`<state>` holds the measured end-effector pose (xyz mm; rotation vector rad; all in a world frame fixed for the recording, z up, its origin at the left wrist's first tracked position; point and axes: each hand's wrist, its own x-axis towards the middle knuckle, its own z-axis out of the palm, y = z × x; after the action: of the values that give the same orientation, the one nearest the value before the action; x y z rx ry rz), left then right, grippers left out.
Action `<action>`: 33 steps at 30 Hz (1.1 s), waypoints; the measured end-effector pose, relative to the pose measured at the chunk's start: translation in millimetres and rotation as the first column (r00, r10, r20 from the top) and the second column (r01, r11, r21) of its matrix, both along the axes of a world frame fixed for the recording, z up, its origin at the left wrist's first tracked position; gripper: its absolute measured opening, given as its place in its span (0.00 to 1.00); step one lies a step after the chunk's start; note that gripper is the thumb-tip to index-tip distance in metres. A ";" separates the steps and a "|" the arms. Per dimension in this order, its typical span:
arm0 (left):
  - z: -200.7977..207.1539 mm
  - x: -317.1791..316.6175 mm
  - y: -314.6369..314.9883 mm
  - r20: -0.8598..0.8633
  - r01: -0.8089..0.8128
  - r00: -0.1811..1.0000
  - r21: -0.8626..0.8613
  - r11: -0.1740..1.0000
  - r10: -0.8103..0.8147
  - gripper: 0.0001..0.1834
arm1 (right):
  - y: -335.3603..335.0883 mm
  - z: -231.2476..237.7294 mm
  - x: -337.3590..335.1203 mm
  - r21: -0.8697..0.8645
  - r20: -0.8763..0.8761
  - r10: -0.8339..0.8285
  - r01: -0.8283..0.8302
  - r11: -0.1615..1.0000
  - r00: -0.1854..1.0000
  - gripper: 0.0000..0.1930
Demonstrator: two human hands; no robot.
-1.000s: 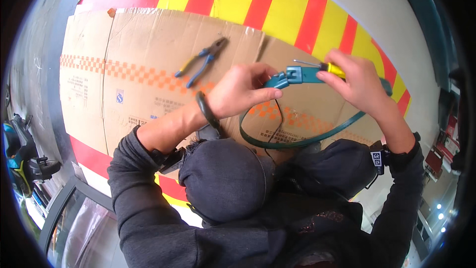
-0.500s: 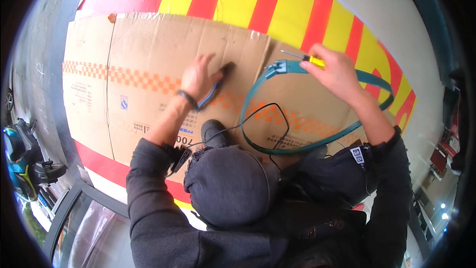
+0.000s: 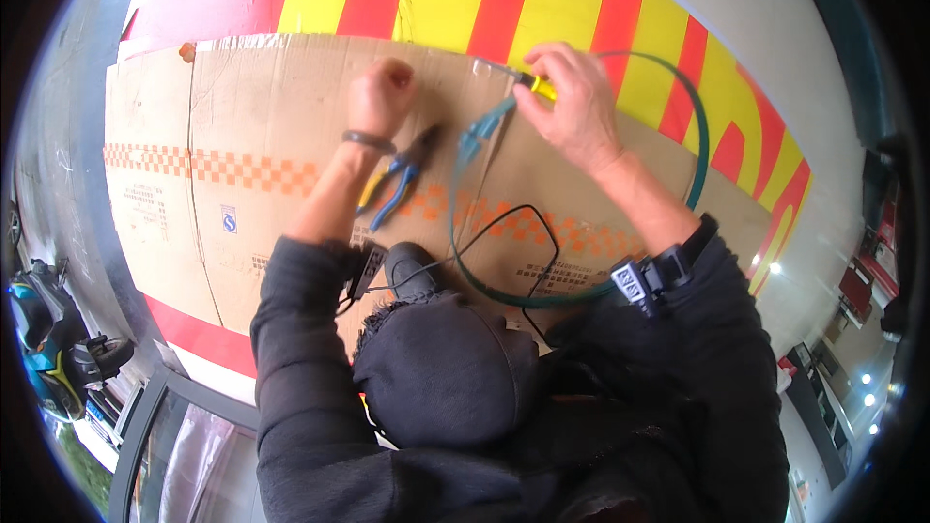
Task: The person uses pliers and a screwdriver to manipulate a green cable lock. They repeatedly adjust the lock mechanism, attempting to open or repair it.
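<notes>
In my right hand [image 3: 573, 107] is a small screwdriver [image 3: 539, 87] with a yellow and black handle, its thin shaft pointing left. A green band loop [image 3: 699, 126] with a buckle [image 3: 473, 138] runs to the same fingers; whether they also grip the band is hidden. The buckle and the loop's left side are blurred. My left hand [image 3: 381, 97] is closed in a fist over the cardboard, and what it holds, if anything, cannot be seen. Just below it, pliers [image 3: 395, 192] with blue and yellow handles lie on the cardboard, jaws toward the upper right.
Flattened cardboard [image 3: 262, 102] spreads under the tools, over a surface with red and yellow stripes [image 3: 499, 0]. A thin black cable [image 3: 552, 232] loops across it near my shoe [image 3: 412, 266]. At far left stands a scooter [image 3: 58, 339].
My left hand has come off the pliers, moved up and closed. My right hand has shifted left and slightly up with the screwdriver; the band's buckle has moved left too, and the loop has tilted.
</notes>
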<state>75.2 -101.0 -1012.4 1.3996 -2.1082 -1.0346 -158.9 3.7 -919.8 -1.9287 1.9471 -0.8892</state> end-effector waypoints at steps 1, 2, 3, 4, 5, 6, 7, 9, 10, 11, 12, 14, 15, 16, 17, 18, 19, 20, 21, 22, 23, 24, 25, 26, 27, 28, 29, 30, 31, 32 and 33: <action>16.6 1.6 6.6 -0.095 -0.064 0.993 0.132 0.989 0.076 0.05 | 4.4 2.0 9.1 0.159 0.198 -0.122 0.091 0.983 0.972 0.11; 34.5 4.9 15.8 -0.195 -0.105 0.968 0.255 0.961 0.157 0.05 | 9.9 5.3 18.6 0.380 0.358 -0.281 0.136 0.915 0.891 0.10; 52.8 10.0 27.2 -0.226 -0.106 0.952 0.394 0.913 0.208 0.05 | 14.8 10.2 26.0 0.428 0.465 -0.366 0.157 0.890 0.806 0.09; 70.7 15.9 40.1 -0.268 -0.090 0.928 0.512 0.854 0.259 0.06 | 20.4 15.8 34.6 0.446 0.551 -0.380 0.122 0.887 0.743 0.09; 85.7 20.3 49.4 -0.360 -0.034 0.898 0.518 0.855 0.254 0.06 | 24.8 22.0 43.3 0.484 0.622 -0.407 0.080 0.871 0.668 0.09; 98.5 23.9 55.7 -0.438 0.012 0.861 0.522 0.853 0.257 0.07 | 27.5 28.1 51.8 0.540 0.665 -0.464 0.053 0.840 0.585 0.09; 107.8 25.1 59.2 -0.413 0.035 0.890 0.483 0.875 0.192 0.08 | 28.6 33.7 60.2 0.529 0.774 -0.463 -0.040 0.847 0.432 0.08; 124.2 28.5 65.4 -0.467 0.120 0.878 0.420 0.899 0.101 0.06 | 27.5 43.4 74.0 0.465 0.885 -0.460 -0.202 0.862 0.074 0.08; 129.9 29.1 65.4 -0.488 0.157 0.871 0.400 0.903 0.064 0.06 | 25.5 47.2 78.0 0.488 0.872 -0.483 -0.188 0.852 0.075 0.10; 134.9 30.1 64.2 -0.482 0.187 0.876 0.386 0.904 0.025 0.07 | 24.0 50.5 80.5 0.460 0.887 -0.459 -0.191 0.867 0.053 0.11; 139.4 31.2 62.7 -0.477 0.217 0.879 0.373 0.902 -0.014 0.08 | 22.7 53.2 81.9 0.435 0.898 -0.438 -0.199 0.878 0.032 0.14; 146.6 32.6 60.8 -0.477 0.252 0.877 0.360 0.899 -0.054 0.10 | 21.7 57.3 81.6 0.436 0.895 -0.447 -0.211 0.875 -0.005 0.18; 149.9 33.5 60.7 -0.482 0.254 0.875 0.360 0.897 -0.055 0.10 | 22.1 58.9 81.0 0.422 0.900 -0.435 -0.213 0.881 -0.016 0.17; 152.5 34.3 60.8 -0.477 0.258 0.877 0.372 0.892 -0.055 0.11 | 22.9 60.2 80.6 0.411 0.905 -0.425 -0.211 0.887 -0.023 0.17; 154.4 34.9 61.0 -0.486 0.263 0.872 0.358 0.896 -0.062 0.10 | 24.0 61.4 80.5 0.404 0.908 -0.417 -0.209 0.891 -0.024 0.17; 155.9 35.2 61.3 -0.486 0.268 0.871 0.355 0.895 -0.068 0.10 | 25.1 62.5 80.6 0.400 0.911 -0.412 -0.202 0.894 -0.021 0.17; 157.2 35.5 61.9 -0.484 0.272 0.872 0.365 0.890 -0.069 0.10 | 26.3 63.7 81.2 0.397 0.913 -0.408 -0.196 0.897 -0.019 0.17; 158.4 35.5 62.5 -0.503 0.272 0.862 0.368 0.889 -0.056 0.10 | 27.2 64.9 81.6 0.395 0.912 -0.409 -0.199 0.897 -0.033 0.17; 159.5 35.2 63.1 -0.521 0.272 0.853 0.380 0.884 -0.038 0.10 | 28.0 66.3 82.2 0.393 0.911 -0.410 -0.202 0.897 -0.046 0.17; 160.4 34.7 63.8 -0.538 0.272 0.843 0.393 0.878 -0.020 0.10 | 28.7 67.9 82.5 0.392 0.910 -0.411 -0.204 0.897 -0.058 0.17; 161.1 33.5 65.0 -0.561 0.257 0.828 0.393 0.883 0.009 0.09 | 29.4 69.6 82.5 0.384 0.913 -0.403 -0.207 0.900 -0.061 0.17; 161.5 32.0 65.9 -0.584 0.243 0.811 0.393 0.887 0.037 0.08 | 30.0 71.4 82.4 0.376 0.916 -0.396 -0.209 0.903 -0.064 0.17; 162.0 31.0 66.7 -0.607 0.229 0.792 0.395 0.890 0.066 0.07 | 30.5 73.1 82.0 0.369 0.919 -0.389 -0.198 0.908 -0.068 0.17; 163.4 31.2 67.7 -0.596 0.229 0.801 0.381 0.896 0.049 0.08 | 31.3 74.9 82.3 0.376 0.918 -0.393 -0.203 0.904 -0.048 0.17; 164.0 31.1 67.9 -0.586 0.230 0.810 0.367 0.901 0.032 0.08 | 31.8 76.3 82.4 0.382 0.918 -0.395 -0.193 0.904 -0.030 0.17; 164.7 31.4 68.2 -0.574 0.231 0.819 0.352 0.907 0.014 0.08 | 32.2 77.6 82.8 0.388 0.918 -0.396 -0.183 0.903 -0.013 0.17; 165.3 31.8 68.3 -0.578 0.229 0.815 0.368 0.901 0.029 0.08 | 32.4 78.5 83.5 0.378 0.922 -0.386 -0.177 0.909 -0.010 0.17; 165.9 32.4 68.4 -0.582 0.227 0.812 0.384 0.895 0.044 0.08 | 32.7 79.5 84.3 0.369 0.927 -0.376 -0.170 0.914 -0.007 0.17; 166.2 32.9 68.5 -0.586 0.224 0.809 0.398 0.890 0.058 0.08 | 32.7 80.1 85.5 0.363 0.930 -0.368 -0.163 0.917 -0.002 0.17; 166.3 33.3 68.3 -0.573 0.214 0.817 0.396 0.893 0.059 0.08 | 32.9 80.8 86.6 0.365 0.929 -0.369 -0.150 0.919 -0.003 0.17; 166.3 33.7 67.8 -0.561 0.203 0.826 0.391 0.898 0.058 0.08 | 33.0 81.4 87.7 0.368 0.928 -0.372 -0.136 0.920 -0.001 0.17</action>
<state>109.0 -33.1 -846.0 0.9984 -1.5516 -1.7865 -71.2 36.6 -838.5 -0.3569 1.0875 -1.2829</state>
